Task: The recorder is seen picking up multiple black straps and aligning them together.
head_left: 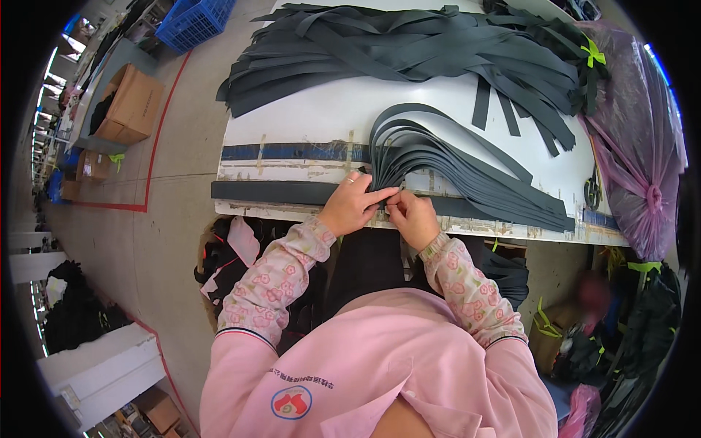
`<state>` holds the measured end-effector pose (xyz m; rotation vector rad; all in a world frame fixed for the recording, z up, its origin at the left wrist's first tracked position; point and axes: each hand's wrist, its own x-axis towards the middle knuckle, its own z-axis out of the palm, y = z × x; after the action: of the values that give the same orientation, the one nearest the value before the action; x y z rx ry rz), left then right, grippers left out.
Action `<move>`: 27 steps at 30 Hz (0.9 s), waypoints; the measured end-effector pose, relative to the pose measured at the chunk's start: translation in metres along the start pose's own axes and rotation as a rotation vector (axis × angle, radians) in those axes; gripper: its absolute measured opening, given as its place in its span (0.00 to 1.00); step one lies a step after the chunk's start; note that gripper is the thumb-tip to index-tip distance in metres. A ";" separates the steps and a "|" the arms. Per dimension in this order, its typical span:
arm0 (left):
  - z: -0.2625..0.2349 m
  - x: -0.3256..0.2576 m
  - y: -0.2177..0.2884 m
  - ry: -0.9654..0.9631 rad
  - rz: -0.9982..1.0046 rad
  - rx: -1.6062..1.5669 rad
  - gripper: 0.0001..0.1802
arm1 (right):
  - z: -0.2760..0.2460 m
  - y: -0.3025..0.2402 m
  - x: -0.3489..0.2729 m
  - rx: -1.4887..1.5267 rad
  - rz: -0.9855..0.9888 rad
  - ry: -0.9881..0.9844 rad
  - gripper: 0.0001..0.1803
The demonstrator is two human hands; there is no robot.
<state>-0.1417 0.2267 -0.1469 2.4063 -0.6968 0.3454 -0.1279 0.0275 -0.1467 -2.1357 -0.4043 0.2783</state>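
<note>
A bundle of dark grey flat straps (467, 171) arches up from the front edge of the white table (307, 106) and fans out to the right. At its gathered left end, my left hand (352, 204) is closed on the straps, with the index finger reaching toward the right hand. My right hand (412, 219) touches the left fingertips, its thumb and fingers pinched together at the strap ends. What lies inside that pinch is hidden. A single flat strap (270, 192) runs along the table edge to the left of my hands.
A large pile of loose dark straps (409, 44) covers the table's far side. Black-handled scissors (592, 193) lie at the right end, beside a tied pinkish plastic bag (635, 139). On the floor at left are a blue crate (193, 23) and a cardboard box (133, 106).
</note>
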 end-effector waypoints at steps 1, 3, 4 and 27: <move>0.000 -0.001 0.000 -0.007 -0.015 -0.008 0.30 | 0.002 -0.001 0.000 -0.007 -0.011 0.000 0.04; -0.001 -0.001 -0.001 0.007 -0.007 -0.006 0.30 | 0.006 -0.003 0.000 -0.014 -0.021 -0.001 0.04; -0.001 -0.001 -0.001 0.018 0.008 -0.004 0.30 | 0.009 -0.002 0.000 -0.021 -0.015 0.014 0.04; -0.006 0.002 0.003 -0.054 -0.011 0.010 0.32 | -0.135 0.065 -0.040 0.269 0.314 0.104 0.05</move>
<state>-0.1423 0.2272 -0.1398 2.4355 -0.7076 0.2809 -0.1065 -0.1245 -0.1236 -1.9320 0.0320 0.3755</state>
